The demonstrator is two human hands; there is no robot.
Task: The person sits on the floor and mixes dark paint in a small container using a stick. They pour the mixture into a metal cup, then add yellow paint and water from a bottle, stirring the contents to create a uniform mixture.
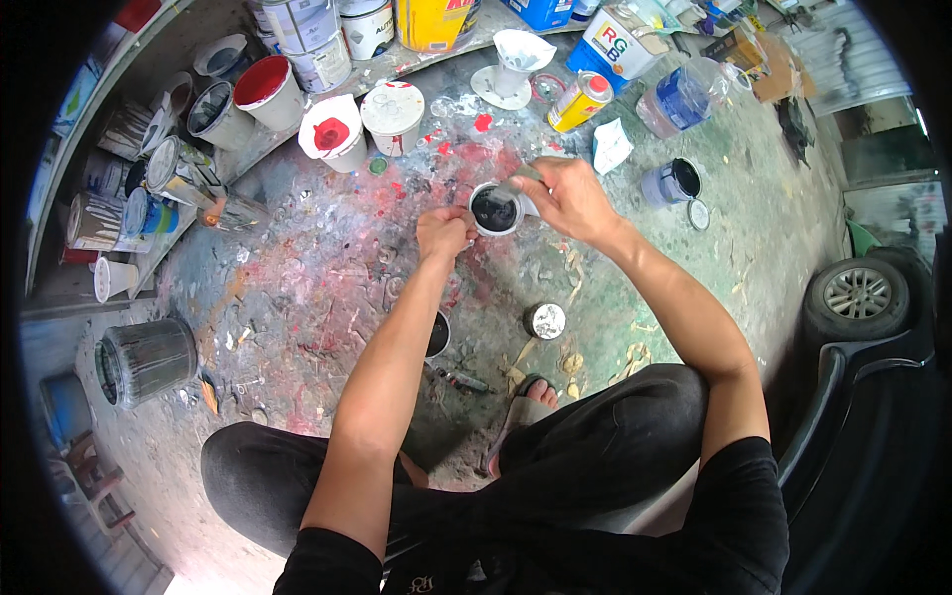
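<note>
A small white cup of black paint is in front of me over the stained floor. My left hand is closed on its near left rim, fingers pinched together. From the right, my right hand grips a flat greyish stirring stick, whose lower end reaches into the cup; that tip is hidden or blurred against the dark paint. Partly behind my left forearm stands another cup with dark contents. To its right is a small round tin with a whitish top.
Paint pots, one with a red inside, crowd a curved shelf at left. Ahead stand a yellow can with a red cap, a clear jug and a black-stained pot. A dark bucket lies left; a car wheel is right.
</note>
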